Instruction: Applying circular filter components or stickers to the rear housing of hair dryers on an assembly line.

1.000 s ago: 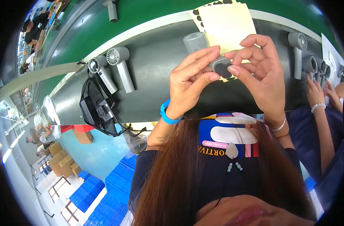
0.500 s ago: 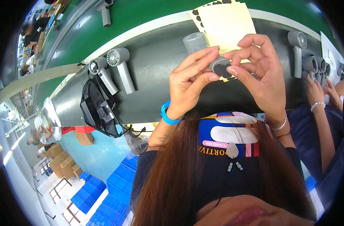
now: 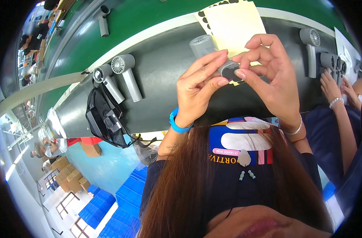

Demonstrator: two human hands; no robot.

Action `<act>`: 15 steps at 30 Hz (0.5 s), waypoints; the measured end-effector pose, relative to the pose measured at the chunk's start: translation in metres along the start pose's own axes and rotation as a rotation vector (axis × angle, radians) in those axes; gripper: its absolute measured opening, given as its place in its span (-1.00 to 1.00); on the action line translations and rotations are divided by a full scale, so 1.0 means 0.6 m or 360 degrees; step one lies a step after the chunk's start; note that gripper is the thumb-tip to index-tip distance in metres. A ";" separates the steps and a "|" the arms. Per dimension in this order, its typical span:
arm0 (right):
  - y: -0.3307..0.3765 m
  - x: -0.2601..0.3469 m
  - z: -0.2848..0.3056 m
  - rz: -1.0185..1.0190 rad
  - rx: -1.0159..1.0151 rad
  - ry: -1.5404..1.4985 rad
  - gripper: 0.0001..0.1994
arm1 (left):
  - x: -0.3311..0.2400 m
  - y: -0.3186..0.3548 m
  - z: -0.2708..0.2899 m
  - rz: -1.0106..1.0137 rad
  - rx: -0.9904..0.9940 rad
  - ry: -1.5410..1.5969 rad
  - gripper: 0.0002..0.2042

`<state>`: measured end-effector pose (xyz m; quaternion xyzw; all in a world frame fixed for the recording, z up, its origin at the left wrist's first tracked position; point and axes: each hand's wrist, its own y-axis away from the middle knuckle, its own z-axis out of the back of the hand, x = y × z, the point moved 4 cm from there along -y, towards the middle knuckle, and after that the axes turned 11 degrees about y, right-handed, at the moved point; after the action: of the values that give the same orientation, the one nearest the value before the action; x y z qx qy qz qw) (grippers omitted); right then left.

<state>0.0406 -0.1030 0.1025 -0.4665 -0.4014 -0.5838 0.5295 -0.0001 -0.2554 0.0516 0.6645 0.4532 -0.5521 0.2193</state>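
A grey handheld fan [image 3: 203, 45] lies in my left hand [image 3: 196, 85], its round head pointing away from me and its handle end toward me. The left fingers and thumb wrap round the handle. At the handle's end is a dark oval sticker [image 3: 229, 73]. My right hand [image 3: 274, 71] pinches the sticker's right edge between thumb and index finger, the other fingers curled above. Just behind the hands lie yellowish backing sheets [image 3: 236, 23], one with black oval stickers along its left edge. How far the sticker adheres is hard to make out.
Two grey fans [image 3: 127, 77] and a black mesh bag [image 3: 103, 117] lie on the dark worktable [image 3: 161, 71] at left. Another fan [image 3: 311, 51] stands to the right, near a co-worker's hands [image 3: 331, 87] and several more fans. A green conveyor belt [image 3: 157, 16] runs behind.
The right thumb and index finger have shifted slightly left, covering more of the dark sticker's edge. The left hand keeps its hold on the fan. The whole view has shifted a little.
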 end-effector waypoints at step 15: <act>0.008 0.004 0.002 0.0039 -0.0049 0.0167 -0.61 | 0.004 0.004 -0.011 0.0071 -0.0072 0.0154 -0.65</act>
<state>0.0458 -0.1028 0.1052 -0.4482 -0.3583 -0.6070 0.5498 0.0054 -0.2504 0.0506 0.6954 0.4606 -0.5039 0.2243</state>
